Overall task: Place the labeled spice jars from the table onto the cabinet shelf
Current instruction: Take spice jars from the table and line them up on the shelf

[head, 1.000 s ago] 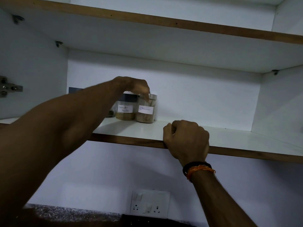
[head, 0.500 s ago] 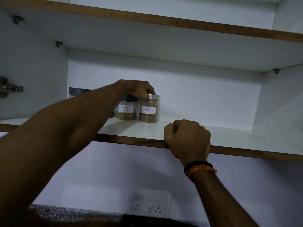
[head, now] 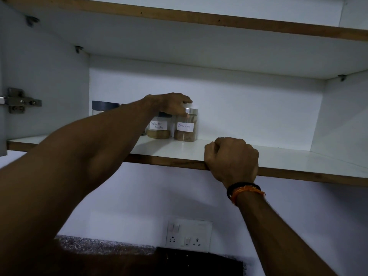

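Two clear spice jars stand side by side on the white cabinet shelf point(head: 288, 158). The jar labeled "Cinnamon" point(head: 186, 128) has a silver lid and brown contents. To its left is the jar labeled "Coriander Powder" point(head: 159, 129) with a dark lid. My left hand point(head: 171, 105) reaches over both lids, fingers on the top of the cinnamon jar. My right hand point(head: 232, 158) is a fist gripping the shelf's wooden front edge. A third jar with a dark lid point(head: 104, 107) stands further left, mostly hidden behind my forearm.
An upper shelf point(head: 199, 18) hangs above. A door hinge point(head: 19, 101) sits on the left cabinet wall. Below the cabinet are a wall socket panel point(head: 188, 235), a speckled counter point(head: 95, 246) and a dark object point(head: 199, 261).
The cinnamon jar went from tilted in my left hand to standing upright on the shelf beside the coriander jar. My left hand has lifted slightly on the lid. My right hand stayed.
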`<action>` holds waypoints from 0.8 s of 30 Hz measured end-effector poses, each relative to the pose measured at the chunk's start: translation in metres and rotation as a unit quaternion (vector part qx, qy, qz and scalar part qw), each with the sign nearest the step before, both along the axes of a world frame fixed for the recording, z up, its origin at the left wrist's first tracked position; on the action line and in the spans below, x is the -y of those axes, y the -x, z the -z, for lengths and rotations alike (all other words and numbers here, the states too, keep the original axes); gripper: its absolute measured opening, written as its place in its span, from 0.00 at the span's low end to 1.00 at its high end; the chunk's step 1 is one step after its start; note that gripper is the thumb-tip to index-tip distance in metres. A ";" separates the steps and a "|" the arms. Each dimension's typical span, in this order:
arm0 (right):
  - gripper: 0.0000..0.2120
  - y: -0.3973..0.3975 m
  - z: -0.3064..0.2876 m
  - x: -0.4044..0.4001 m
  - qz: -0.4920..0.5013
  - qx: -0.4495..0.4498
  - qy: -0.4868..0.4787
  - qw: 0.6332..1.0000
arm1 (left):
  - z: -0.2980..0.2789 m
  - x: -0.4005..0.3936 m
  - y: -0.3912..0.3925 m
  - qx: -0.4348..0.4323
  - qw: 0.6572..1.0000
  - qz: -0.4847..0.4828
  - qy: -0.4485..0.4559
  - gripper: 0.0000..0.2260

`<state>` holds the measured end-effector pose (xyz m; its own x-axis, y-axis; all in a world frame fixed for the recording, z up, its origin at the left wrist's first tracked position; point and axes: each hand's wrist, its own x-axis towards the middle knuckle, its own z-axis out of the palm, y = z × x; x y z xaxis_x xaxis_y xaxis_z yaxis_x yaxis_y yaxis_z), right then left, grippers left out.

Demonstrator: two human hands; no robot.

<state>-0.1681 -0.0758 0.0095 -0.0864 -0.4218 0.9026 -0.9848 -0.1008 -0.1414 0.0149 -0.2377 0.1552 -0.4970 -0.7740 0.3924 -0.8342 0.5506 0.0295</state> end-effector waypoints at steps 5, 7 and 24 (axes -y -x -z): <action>0.17 -0.002 -0.004 -0.003 0.015 -0.002 -0.045 0.999 | 0.006 -0.034 -0.015 -0.038 0.999 0.009 0.012 0.33; 0.17 -0.001 -0.005 -0.002 0.021 -0.003 -0.062 0.998 | 0.012 -0.053 -0.015 -0.049 0.999 0.010 -0.005 0.34; 0.17 0.002 0.037 -0.057 -0.069 -0.098 -0.038 0.992 | 0.148 -0.222 -0.038 -0.132 0.986 0.061 0.084 0.27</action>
<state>-0.1700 -0.0189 -0.0273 0.1512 -0.4854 0.8611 -0.9717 -0.2329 0.0394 0.0525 -0.0158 0.0074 -0.4459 -0.6273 0.6385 -0.7367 0.6624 0.1362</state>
